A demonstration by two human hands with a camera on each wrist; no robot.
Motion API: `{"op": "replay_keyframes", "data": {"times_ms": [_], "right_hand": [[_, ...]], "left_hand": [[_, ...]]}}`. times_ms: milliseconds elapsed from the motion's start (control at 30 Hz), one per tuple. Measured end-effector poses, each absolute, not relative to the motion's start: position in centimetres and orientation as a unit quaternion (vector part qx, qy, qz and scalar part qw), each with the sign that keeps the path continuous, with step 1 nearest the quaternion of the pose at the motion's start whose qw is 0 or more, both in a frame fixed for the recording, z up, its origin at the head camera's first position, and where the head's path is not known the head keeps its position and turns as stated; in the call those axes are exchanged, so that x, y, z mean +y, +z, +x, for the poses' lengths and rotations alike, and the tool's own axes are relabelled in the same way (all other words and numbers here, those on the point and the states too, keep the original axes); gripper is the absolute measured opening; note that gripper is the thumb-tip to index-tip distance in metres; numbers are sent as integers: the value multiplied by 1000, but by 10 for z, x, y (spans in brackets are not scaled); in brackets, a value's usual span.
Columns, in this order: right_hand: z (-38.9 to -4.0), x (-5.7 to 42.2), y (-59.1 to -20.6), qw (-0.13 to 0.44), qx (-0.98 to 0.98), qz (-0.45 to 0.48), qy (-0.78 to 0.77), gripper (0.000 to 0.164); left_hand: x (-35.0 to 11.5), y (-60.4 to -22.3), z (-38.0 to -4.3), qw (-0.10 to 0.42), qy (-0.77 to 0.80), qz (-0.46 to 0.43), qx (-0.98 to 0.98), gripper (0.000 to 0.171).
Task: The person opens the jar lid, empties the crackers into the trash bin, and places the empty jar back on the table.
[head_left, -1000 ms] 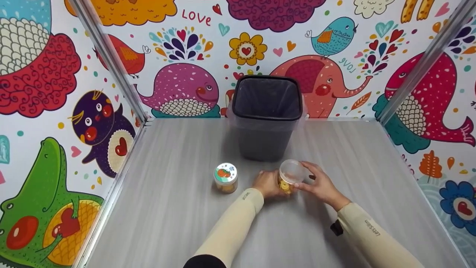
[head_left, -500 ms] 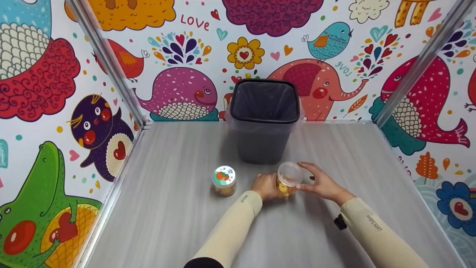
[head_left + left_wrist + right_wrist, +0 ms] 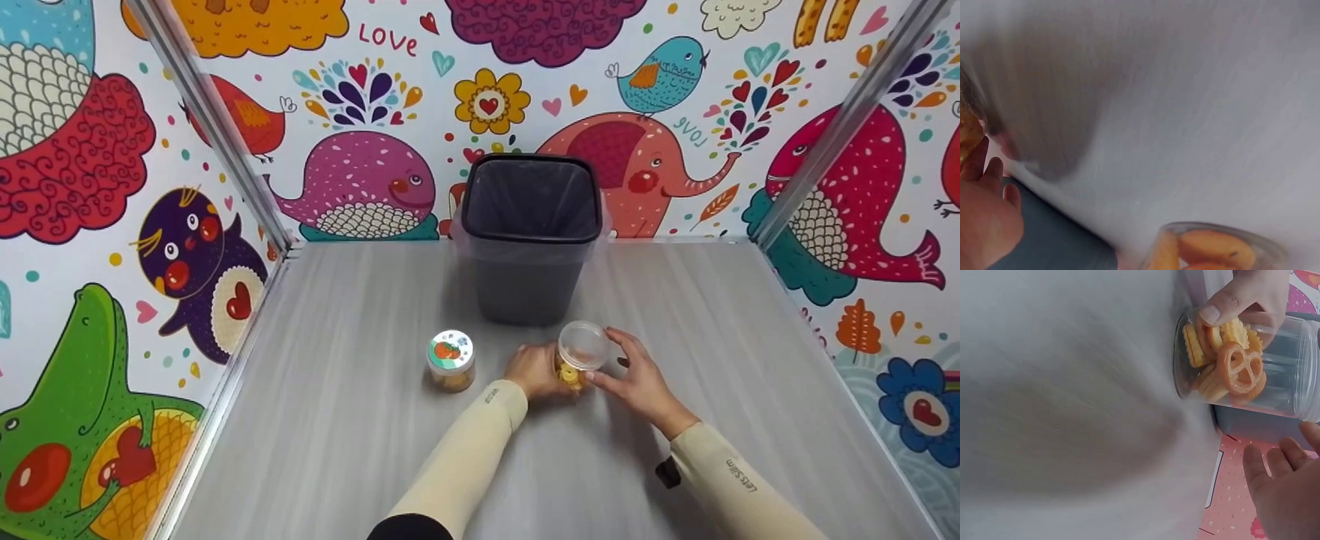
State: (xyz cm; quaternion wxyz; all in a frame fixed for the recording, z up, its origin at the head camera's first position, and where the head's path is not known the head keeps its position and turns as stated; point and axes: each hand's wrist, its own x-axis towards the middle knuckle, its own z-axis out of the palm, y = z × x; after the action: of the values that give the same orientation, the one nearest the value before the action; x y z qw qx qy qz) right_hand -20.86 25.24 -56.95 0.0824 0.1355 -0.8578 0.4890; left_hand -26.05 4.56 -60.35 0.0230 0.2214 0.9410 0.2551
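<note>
A clear plastic jar [image 3: 1280, 377] with pretzel-shaped and ridged biscuits [image 3: 1239, 370] inside is held upright near the bin. My left hand [image 3: 534, 371] grips its lower part from the left, its thumb across the biscuits in the right wrist view. At the jar's top, my right hand [image 3: 641, 379] has its thumb and a finger spread round the rim from the right; its other fingers stand away from the wall. I cannot tell whether a lid sits on this top. To the left stands a second jar [image 3: 451, 371] of snacks, with a labelled lid [image 3: 450, 349].
Just behind the jars stands a dark grey bin [image 3: 529, 281], lined with a clear bag [image 3: 592, 251]. A grey wood-grain tabletop [image 3: 360, 322] runs under everything. Metal-framed panels with cartoon animals [image 3: 367, 187] close off the back and both sides.
My right hand has turned slightly at the jar's top, its wrist and forearm shifting a little towards me. The left hand and both jars stay in nearly the same places.
</note>
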Motion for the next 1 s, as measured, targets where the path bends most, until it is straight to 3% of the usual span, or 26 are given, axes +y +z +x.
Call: {"op": "replay_keyframes", "data": {"times_ms": [233,500,633,1000], "right_hand": [[-218,258,-562,67,-867,172,463,77],[-235,279,-547,-32,-867,236,438,75],[-236,281,-545,-51,-869,239,430,75],[-215,262,-561,48,-865,166,471,80]], "left_hand": [[46,-601,-260,19,249,217,944,65],[46,-604,-262,31,267,210,940,67],[46,-604,-261,26,262,215,940,67],[46,-601,-259,24,252,210,944,66]]}}
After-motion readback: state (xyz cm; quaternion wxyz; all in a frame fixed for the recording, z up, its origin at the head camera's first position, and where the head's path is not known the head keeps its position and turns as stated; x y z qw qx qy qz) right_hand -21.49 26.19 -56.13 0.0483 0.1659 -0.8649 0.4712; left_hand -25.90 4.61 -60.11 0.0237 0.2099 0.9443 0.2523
